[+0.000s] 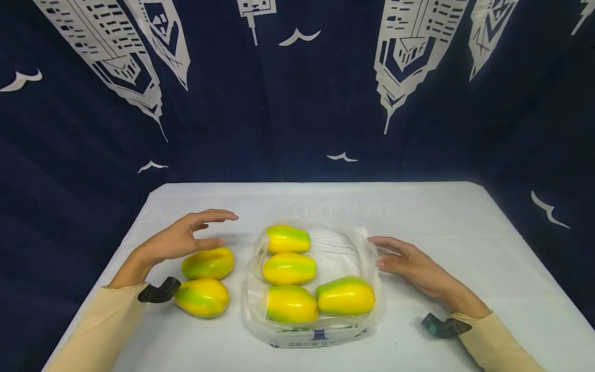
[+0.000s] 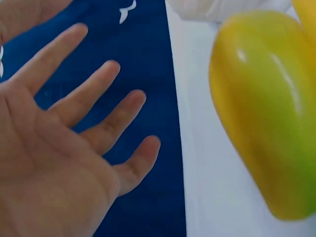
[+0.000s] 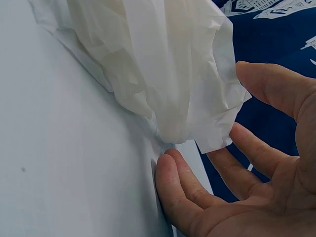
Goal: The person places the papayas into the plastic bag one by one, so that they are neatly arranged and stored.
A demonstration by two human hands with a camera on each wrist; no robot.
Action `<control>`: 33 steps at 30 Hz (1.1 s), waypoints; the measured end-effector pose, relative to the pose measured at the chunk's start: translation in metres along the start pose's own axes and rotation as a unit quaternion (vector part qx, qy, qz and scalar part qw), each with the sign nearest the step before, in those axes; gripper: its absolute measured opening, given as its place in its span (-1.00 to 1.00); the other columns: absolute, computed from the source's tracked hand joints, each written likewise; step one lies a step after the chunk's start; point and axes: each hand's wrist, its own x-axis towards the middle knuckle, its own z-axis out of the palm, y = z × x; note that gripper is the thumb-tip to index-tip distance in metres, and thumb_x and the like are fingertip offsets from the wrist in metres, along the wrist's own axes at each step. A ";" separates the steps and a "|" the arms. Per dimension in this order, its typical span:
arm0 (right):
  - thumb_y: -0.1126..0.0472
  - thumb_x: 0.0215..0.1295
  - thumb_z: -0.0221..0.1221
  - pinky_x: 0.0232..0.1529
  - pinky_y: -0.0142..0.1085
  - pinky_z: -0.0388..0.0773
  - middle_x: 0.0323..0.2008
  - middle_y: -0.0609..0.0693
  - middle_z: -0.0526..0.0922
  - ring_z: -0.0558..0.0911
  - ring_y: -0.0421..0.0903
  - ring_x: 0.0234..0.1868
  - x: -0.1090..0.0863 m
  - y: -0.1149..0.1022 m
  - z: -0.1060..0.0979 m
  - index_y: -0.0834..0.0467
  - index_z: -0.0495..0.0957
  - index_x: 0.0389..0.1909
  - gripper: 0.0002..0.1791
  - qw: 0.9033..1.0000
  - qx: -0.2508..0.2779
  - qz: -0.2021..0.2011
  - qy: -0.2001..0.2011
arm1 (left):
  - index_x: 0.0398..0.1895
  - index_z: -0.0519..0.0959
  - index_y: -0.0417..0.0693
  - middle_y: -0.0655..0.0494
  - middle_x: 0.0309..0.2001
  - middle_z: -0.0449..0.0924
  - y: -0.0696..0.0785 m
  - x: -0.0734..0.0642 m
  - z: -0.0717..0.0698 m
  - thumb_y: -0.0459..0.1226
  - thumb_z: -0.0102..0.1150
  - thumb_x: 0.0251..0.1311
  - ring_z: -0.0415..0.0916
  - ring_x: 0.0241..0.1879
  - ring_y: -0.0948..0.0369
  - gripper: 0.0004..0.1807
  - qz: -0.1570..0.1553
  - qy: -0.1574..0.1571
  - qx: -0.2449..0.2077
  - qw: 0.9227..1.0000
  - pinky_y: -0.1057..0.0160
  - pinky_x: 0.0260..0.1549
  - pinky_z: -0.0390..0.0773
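Observation:
A thin white plastic bag [image 1: 321, 338] stands with its mouth spread in the middle of the table. Inside lie several yellow-green papayas, one of them at the front right [image 1: 346, 296]. My right hand [image 1: 411, 266] is at the bag's right rim. In the right wrist view its thumb [image 3: 271, 84] meets the bag's crumpled edge [image 3: 212, 89], apart from the loosely bent fingers. My left hand [image 1: 178, 237], fingers spread and holding nothing, hovers by two more papayas left of the bag, one behind [image 1: 209, 263] and one in front [image 1: 202, 298].
A white cover lies over the table [image 1: 418, 212]. Behind it hangs a dark blue cloth [image 1: 279, 113] printed with white buildings and birds. Each wrist wears a small dark camera, the left one [image 1: 159, 291] close to the front papaya.

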 end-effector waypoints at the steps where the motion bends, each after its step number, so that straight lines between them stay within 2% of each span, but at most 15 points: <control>1: 0.13 0.37 0.24 0.30 0.03 0.43 0.44 0.17 0.33 0.32 0.23 0.42 0.000 0.000 0.000 0.05 0.32 0.44 -0.36 1.000 0.001 0.000 0.000 | 0.37 0.45 0.19 0.10 0.43 0.38 -0.003 -0.002 -0.001 -0.14 0.31 0.28 0.23 0.45 -0.08 -0.43 -0.005 -0.008 -0.006 1.000 -0.40 0.32 0.19; 3: 0.13 0.37 0.24 0.29 -0.03 0.45 0.43 0.17 0.34 0.33 0.22 0.41 0.000 0.000 0.000 0.06 0.32 0.44 -0.36 1.000 0.002 -0.001 0.001 | 0.37 0.45 0.20 0.08 0.46 0.34 -0.010 -0.004 -0.004 -0.15 0.31 0.27 0.16 0.48 -0.10 -0.42 -0.011 -0.022 -0.020 0.999 -0.44 0.32 0.14; 9: 0.13 0.37 0.25 0.23 -0.21 0.46 0.43 0.16 0.34 0.39 0.09 0.38 0.001 0.001 0.000 0.05 0.33 0.44 -0.36 1.000 0.005 0.000 -0.002 | 0.34 0.48 0.29 0.04 0.53 0.20 -0.029 -0.013 -0.009 -0.16 0.34 0.22 0.01 0.54 -0.14 -0.41 -0.060 -0.056 -0.046 0.996 -0.52 0.32 -0.01; 13: 0.13 0.37 0.25 0.19 -0.33 0.47 0.43 0.18 0.35 0.48 -0.10 0.29 0.001 0.002 -0.001 0.06 0.31 0.45 -0.35 1.000 0.010 0.000 -0.006 | 0.35 0.49 0.18 -0.02 0.56 0.12 -0.040 -0.018 -0.010 -0.16 0.36 0.20 -0.08 0.55 -0.21 -0.39 -0.084 -0.087 -0.059 0.991 -0.54 0.32 -0.06; 18: 0.16 0.37 0.25 0.15 -0.42 0.49 0.42 0.21 0.34 0.53 -0.27 0.22 0.001 0.002 -0.002 0.09 0.30 0.45 -0.34 1.000 0.024 -0.002 -0.013 | 0.39 0.45 0.03 -0.10 0.58 0.05 -0.054 -0.025 -0.010 -0.22 0.36 0.17 -0.09 0.54 -0.28 -0.34 -0.094 -0.109 -0.089 0.986 -0.49 0.35 -0.01; 25: 0.15 0.37 0.25 0.16 -0.39 0.47 0.41 0.20 0.36 0.53 -0.25 0.22 0.000 0.003 -0.002 0.08 0.30 0.46 -0.34 1.000 0.017 -0.001 -0.012 | 0.46 0.36 0.08 -0.07 0.58 0.05 -0.068 -0.028 -0.008 -0.22 0.34 0.20 -0.02 0.51 -0.31 -0.28 -0.129 -0.115 -0.155 0.973 -0.30 0.29 0.35; 27: 0.14 0.37 0.25 0.18 -0.37 0.47 0.42 0.20 0.36 0.52 -0.24 0.23 0.000 0.003 -0.002 0.08 0.30 0.46 -0.34 1.000 0.015 0.000 -0.010 | 0.47 0.34 0.06 -0.11 0.57 0.07 -0.070 -0.028 -0.007 -0.22 0.34 0.20 -0.02 0.50 -0.32 -0.26 -0.128 -0.117 -0.166 0.971 -0.29 0.27 0.37; 30: 0.13 0.37 0.25 0.23 -0.26 0.46 0.42 0.19 0.36 0.49 -0.13 0.28 0.000 0.003 -0.001 0.07 0.30 0.46 -0.33 1.000 0.008 0.002 -0.005 | 0.48 0.34 0.07 -0.12 0.57 0.07 -0.073 -0.029 -0.005 -0.23 0.35 0.19 -0.04 0.51 -0.31 -0.25 -0.129 -0.122 -0.177 0.968 -0.27 0.27 0.38; 33: 0.13 0.37 0.25 0.27 -0.16 0.45 0.42 0.19 0.35 0.44 0.06 0.35 0.001 0.002 -0.001 0.07 0.30 0.46 -0.33 1.000 0.007 0.002 -0.005 | 0.47 0.34 0.08 -0.11 0.58 0.03 -0.077 -0.030 -0.004 -0.23 0.35 0.18 -0.06 0.52 -0.31 -0.25 -0.130 -0.126 -0.178 0.967 -0.25 0.27 0.40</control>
